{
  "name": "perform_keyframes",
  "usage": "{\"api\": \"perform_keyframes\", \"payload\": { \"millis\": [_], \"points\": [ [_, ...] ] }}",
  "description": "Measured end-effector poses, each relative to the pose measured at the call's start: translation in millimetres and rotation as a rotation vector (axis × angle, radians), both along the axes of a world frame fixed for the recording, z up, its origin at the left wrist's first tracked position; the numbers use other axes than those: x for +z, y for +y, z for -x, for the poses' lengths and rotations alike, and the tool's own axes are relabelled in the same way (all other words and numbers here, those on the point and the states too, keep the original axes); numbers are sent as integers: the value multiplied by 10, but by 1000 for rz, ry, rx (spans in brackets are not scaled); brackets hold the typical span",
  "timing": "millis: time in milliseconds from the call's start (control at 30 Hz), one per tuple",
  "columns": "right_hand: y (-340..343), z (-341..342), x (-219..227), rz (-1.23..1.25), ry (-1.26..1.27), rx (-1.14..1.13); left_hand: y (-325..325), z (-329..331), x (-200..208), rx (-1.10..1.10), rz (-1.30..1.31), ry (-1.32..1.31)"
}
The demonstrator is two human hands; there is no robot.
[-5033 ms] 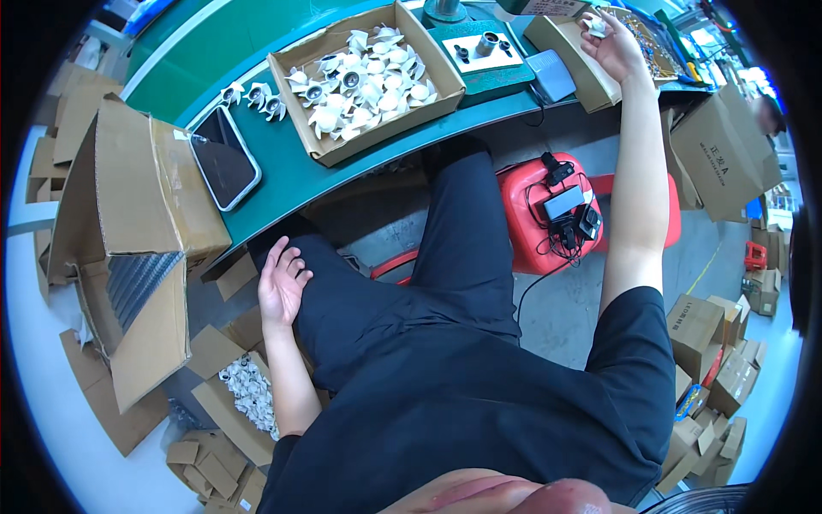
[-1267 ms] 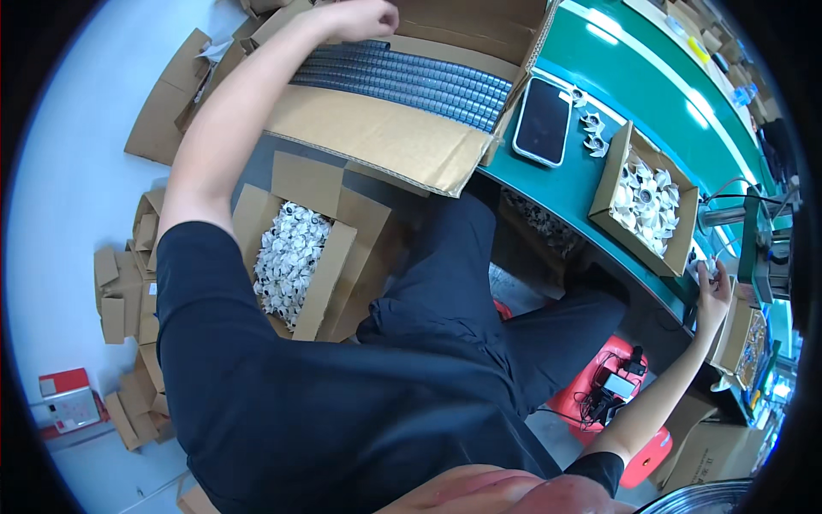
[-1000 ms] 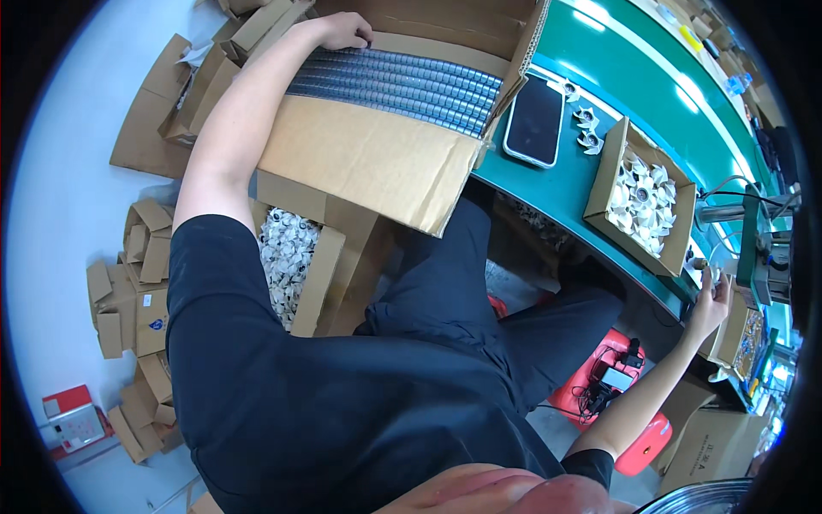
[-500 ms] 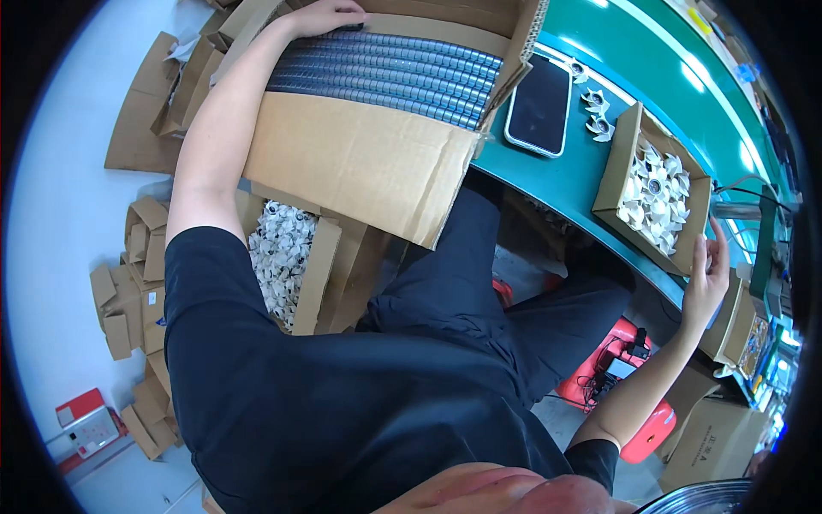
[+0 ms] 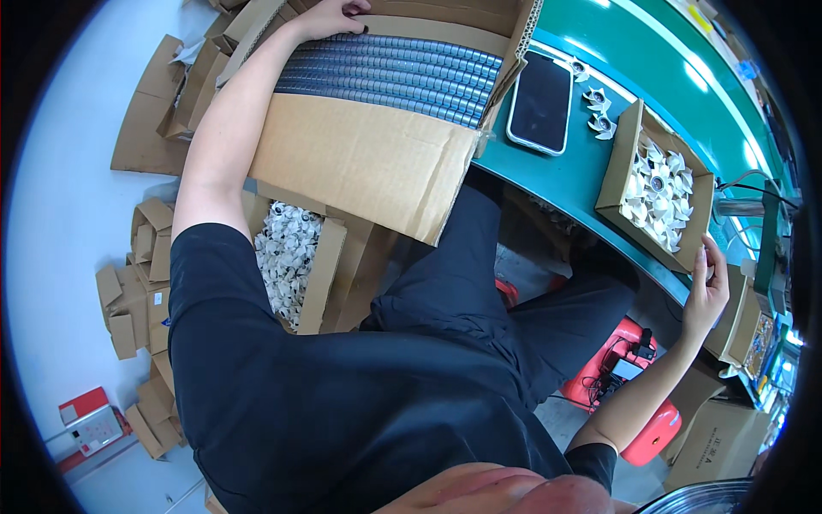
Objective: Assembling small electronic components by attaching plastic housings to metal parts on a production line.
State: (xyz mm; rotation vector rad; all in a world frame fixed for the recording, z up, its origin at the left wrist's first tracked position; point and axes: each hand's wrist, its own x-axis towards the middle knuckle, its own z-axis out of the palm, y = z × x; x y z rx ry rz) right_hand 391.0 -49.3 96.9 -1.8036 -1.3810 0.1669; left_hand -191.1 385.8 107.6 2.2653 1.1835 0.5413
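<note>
My left hand (image 5: pixel 336 17) reaches into the open cardboard box (image 5: pixel 355 141) at the top, its fingers curled over the far left end of the rows. A small dark piece (image 5: pixel 365 29) shows at its fingertips; its kind is too small to make out. Tight rows of shiny dark, ring-like metal cylinders (image 5: pixel 394 73) fill the box. My right hand (image 5: pixel 707 287) is at the near corner of a small cardboard box (image 5: pixel 618 163) of white bladed fan wheels (image 5: pixel 658 193). Its fingers are stretched out and hold nothing visible; whether they touch the box is unclear.
A phone (image 5: pixel 540 103) lies on the green table (image 5: pixel 582 201) between the boxes, beside several loose white fan wheels (image 5: pixel 602 127). Below left stands a carton of small white parts (image 5: pixel 287 257). Red stools (image 5: pixel 651 433), one bearing cables, are under the table; cardboard boxes (image 5: pixel 150 291) line the left.
The left hand has lifted slightly and its fingers have curled more, with the small dark piece moving right. The right index finger has lowered slightly. The whole view has shifted a little.
</note>
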Motion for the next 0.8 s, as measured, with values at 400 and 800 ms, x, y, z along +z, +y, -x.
{"api": "perform_keyframes", "payload": {
  "millis": [400, 800],
  "points": [
    [42, 45, 32, 22, -34, -1, 569, 415, -259, 583, -184, 568],
    [-85, -81, 213, -188, 564, 110, 628, 621, -51, 307, -203, 340]
  ]
}}
